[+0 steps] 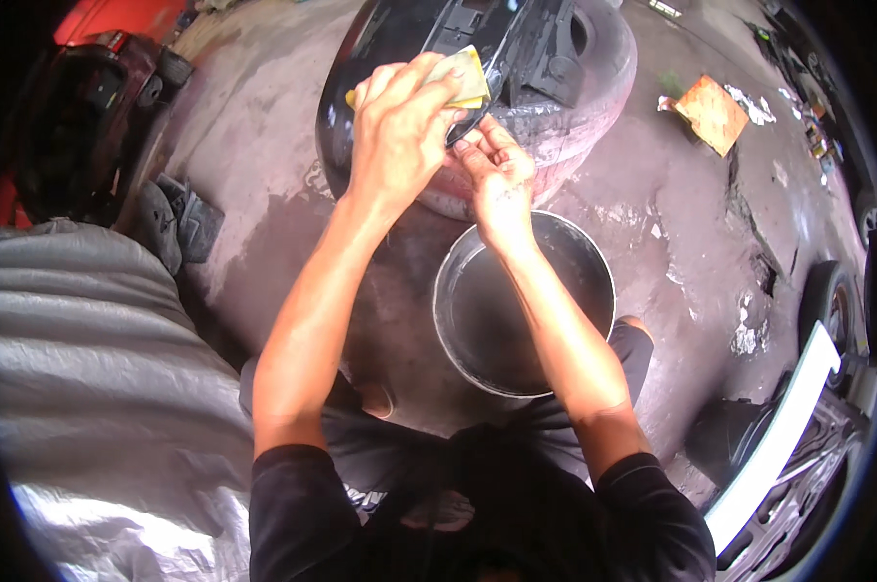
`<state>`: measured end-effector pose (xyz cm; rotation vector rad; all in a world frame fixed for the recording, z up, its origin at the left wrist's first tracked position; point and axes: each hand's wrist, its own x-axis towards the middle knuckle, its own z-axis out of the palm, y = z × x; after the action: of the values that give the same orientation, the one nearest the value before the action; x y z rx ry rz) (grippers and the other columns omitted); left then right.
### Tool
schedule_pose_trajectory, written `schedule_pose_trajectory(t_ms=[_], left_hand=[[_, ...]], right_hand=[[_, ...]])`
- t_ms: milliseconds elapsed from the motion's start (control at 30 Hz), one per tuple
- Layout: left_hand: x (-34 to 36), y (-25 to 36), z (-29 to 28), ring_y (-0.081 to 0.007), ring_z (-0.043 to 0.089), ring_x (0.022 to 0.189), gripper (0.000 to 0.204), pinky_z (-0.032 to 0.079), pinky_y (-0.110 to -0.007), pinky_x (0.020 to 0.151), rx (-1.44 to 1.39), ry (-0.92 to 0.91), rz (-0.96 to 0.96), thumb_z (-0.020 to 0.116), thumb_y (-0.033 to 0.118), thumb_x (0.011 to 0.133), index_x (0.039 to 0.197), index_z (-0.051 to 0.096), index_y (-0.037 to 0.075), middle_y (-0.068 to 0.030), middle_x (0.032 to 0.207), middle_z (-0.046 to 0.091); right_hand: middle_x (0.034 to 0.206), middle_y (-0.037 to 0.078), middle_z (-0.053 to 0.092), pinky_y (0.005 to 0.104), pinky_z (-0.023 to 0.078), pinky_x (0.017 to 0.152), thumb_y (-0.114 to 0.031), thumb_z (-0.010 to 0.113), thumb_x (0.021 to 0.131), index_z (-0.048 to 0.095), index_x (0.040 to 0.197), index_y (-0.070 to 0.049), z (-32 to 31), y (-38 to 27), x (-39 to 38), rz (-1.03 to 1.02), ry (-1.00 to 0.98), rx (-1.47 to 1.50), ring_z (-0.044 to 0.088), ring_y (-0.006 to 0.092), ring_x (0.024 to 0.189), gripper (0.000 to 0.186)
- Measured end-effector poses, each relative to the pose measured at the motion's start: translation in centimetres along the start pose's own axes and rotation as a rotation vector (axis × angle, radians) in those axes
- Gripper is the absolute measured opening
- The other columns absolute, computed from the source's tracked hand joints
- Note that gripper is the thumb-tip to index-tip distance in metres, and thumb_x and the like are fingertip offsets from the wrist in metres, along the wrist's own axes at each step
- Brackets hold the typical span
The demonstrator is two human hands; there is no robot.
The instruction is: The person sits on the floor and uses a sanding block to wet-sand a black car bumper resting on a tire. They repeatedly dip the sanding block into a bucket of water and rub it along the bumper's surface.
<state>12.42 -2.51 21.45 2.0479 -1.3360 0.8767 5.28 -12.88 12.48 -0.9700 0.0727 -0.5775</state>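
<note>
My left hand [397, 126] is closed around a folded yellow sheet [470, 76] that looks like sandpaper. It rests over a glossy black car panel [339, 107], possibly a bumper. My right hand [499, 179] is just below and to the right, its thumb and fingers pinched at the panel's near edge. Exactly what those fingertips grip is partly hidden. The panel lies on a stack of worn, dusty tyres [608, 73]. Under my right forearm stands a round basin [439, 315] with dark liquid in it.
Silver-grey sheeting [79, 359] covers something on the left, with a red car body [31, 116] beyond. A piece of brown board [712, 114] lies on the stained, cracked floor at far right. Nearer on the right are a white-edged panel [778, 436] and a wheel [831, 306].
</note>
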Motion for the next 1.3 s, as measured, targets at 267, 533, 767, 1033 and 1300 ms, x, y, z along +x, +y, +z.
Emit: schedule_pose_trajectory(t_ms=[267, 533, 767, 1033, 1300], left_hand=[[-2.8, -0.1, -0.8, -0.0378, 0.068, 0.116, 0.035, 0.05, -0.045, 0.103, -0.03, 0.056, 0.002, 0.084, 0.006, 0.08, 0.114, 0.079, 0.001, -0.0171, 0.132, 0.074], [-5.3, -0.3, -0.8, -0.0386, 0.068, 0.116, 0.031, 0.052, -0.046, 0.103, -0.041, 0.033, -0.055, 0.082, 0.004, 0.083, 0.115, 0.079, 0.0, -0.0208, 0.132, 0.073], [-0.5, 1.4, 0.8, -0.0376, 0.068, 0.116, 0.026, 0.052, -0.045, 0.102, -0.02, 0.037, -0.05, 0.081, 0.006, 0.085, 0.11, 0.079, 0.0, -0.0203, 0.131, 0.074], [-1.8, 1.7, 0.5, -0.0393, 0.068, 0.112, 0.033, 0.053, -0.045, 0.1, 0.023, 0.07, -0.028, 0.082, 0.008, 0.084, 0.117, 0.079, 0.0, -0.0217, 0.129, 0.074], [-5.7, 2.2, -0.2, -0.038, 0.07, 0.114, 0.034, 0.055, -0.046, 0.101, 0.005, 0.048, -0.127, 0.084, 0.005, 0.084, 0.117, 0.079, -0.001, -0.0209, 0.13, 0.075]], right_hand=[[0.096, 0.002, 0.07, 0.0234, 0.056, 0.08, 0.001, 0.06, 0.103, 0.055, 0.144, 0.018, 0.2, 0.4, -0.2, -0.053, 0.048, -0.143, 0.069, 0.0087, 0.086, 0.045], [0.093, 0.001, 0.068, 0.0224, 0.054, 0.078, 0.004, 0.054, 0.099, 0.055, 0.141, 0.018, -0.2, 1.1, 0.0, -0.027, 0.124, -0.044, 0.065, 0.0074, 0.084, 0.044], [0.092, 0.001, 0.07, 0.0238, 0.053, 0.077, 0.005, 0.052, 0.093, 0.065, 0.125, 0.011, -0.2, 0.4, 0.0, -0.075, 0.036, -0.088, 0.064, 0.0076, 0.084, 0.035], [0.117, 0.012, 0.073, 0.0283, 0.057, 0.089, 0.006, 0.053, 0.095, 0.051, 0.151, 0.016, -0.6, 1.5, -0.1, -0.083, 0.009, -0.197, 0.071, 0.0172, 0.102, 0.057], [0.119, 0.015, 0.073, 0.0294, 0.058, 0.095, 0.007, 0.047, 0.097, 0.037, 0.159, 0.018, -1.2, 0.5, -0.3, -0.001, -0.001, -0.107, 0.072, 0.019, 0.106, 0.064]])
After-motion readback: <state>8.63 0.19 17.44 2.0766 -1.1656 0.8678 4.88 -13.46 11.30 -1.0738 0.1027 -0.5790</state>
